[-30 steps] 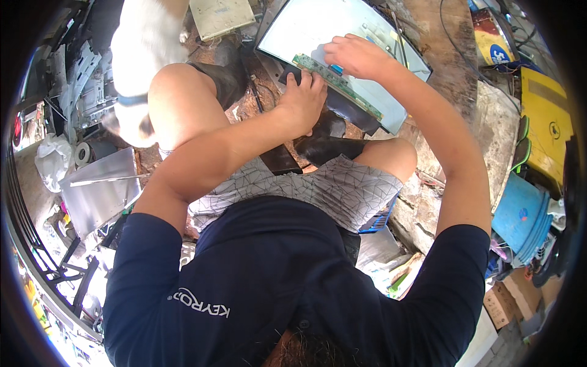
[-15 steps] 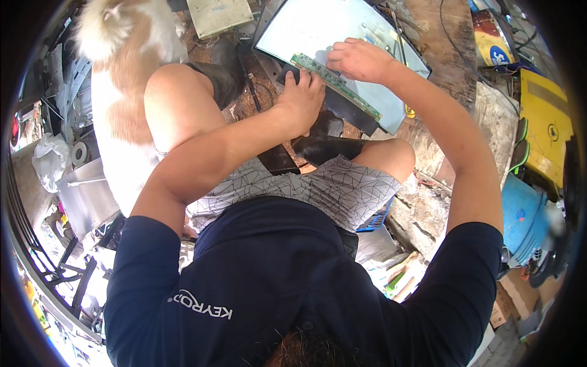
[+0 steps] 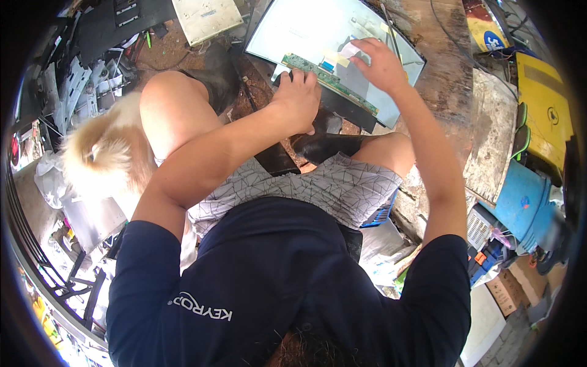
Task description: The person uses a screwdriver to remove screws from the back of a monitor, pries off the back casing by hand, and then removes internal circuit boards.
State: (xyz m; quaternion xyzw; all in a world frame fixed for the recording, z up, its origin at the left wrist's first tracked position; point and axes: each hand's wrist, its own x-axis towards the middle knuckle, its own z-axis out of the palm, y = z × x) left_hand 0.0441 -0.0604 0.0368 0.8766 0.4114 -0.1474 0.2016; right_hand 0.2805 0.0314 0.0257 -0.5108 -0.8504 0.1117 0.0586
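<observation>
A flat display panel [image 3: 299, 30] with a whitish back lies tilted in front of me. Along its near edge runs a narrow green circuit board [image 3: 343, 88], with a black strip [image 3: 348, 109] below it. My left hand [image 3: 298, 101] is closed over the near left part of this edge, fingertips by the board; its thumb is mostly hidden. Over the panel, just beyond the board, my right hand [image 3: 380, 64] pinches a small pale piece of tape or film [image 3: 350, 50]. A blue and white connector patch [image 3: 328, 63] shows between the hands.
A long thin tool [image 3: 391, 33] lies across the panel's right side. A beige flat casing [image 3: 208, 19] is at the far left. Beside my left leg is a tan and white furry animal [image 3: 113, 147]. A yellow panel [image 3: 541, 113] and blue bucket [image 3: 520, 199] stand at right.
My right hand has lifted and shifted right from the circuit board, with the pale piece now showing in its fingers. My left hand stays at the edge. The animal has moved back toward me.
</observation>
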